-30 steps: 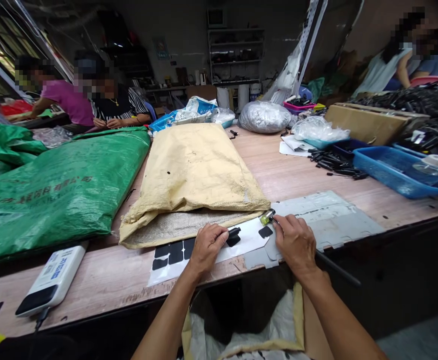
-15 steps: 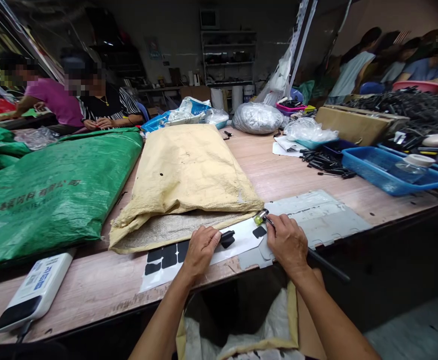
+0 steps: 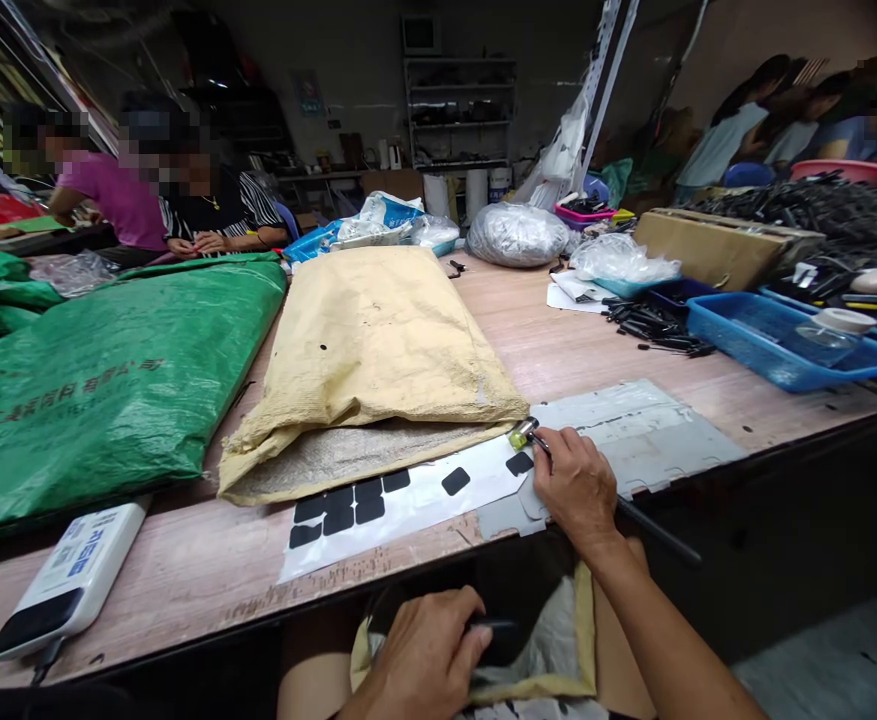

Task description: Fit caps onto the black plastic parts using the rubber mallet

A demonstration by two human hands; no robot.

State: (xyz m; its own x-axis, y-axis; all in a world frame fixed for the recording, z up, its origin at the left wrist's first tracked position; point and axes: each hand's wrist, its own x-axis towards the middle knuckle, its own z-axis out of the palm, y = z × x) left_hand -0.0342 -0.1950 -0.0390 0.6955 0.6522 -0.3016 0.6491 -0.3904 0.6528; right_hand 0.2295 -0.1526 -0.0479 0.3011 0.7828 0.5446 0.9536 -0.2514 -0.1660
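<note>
The bench (image 3: 505,330) stretches out ahead of the right fingers, with a bulging green sack (image 3: 108,390) far off to their left and a tan sack (image 3: 385,340) lying nearer, its corner just beyond them. A second sack (image 3: 586,630), open-mouthed, sits below the left fingers at the person's lap. The grey board (image 3: 655,430) reaches out to the right of the right fingers, and the white sheet (image 3: 423,500) lies to their left, partly under the tan sack's edge; it looks thin and limp, best lifted by a bare corner. The right hand (image 3: 577,485) is curled around a small roller (image 3: 520,434), its yellow-green end out past the fingertips, a black rod, probably its handle, showing behind the wrist. It should be stiff and light, steadiest held close behind the head. The left hand (image 3: 434,650) has a dark piece (image 3: 494,625) pinched between thumb and forefinger, one end poking out over the open sack; blur hides its shape, though it seems light and possibly slick, so gripping its middle would suit. Smallest are the flat black patches (image 3: 455,481) on the sheet, left of the right fingers, probably bendy and easiest to raise from an edge.
</note>
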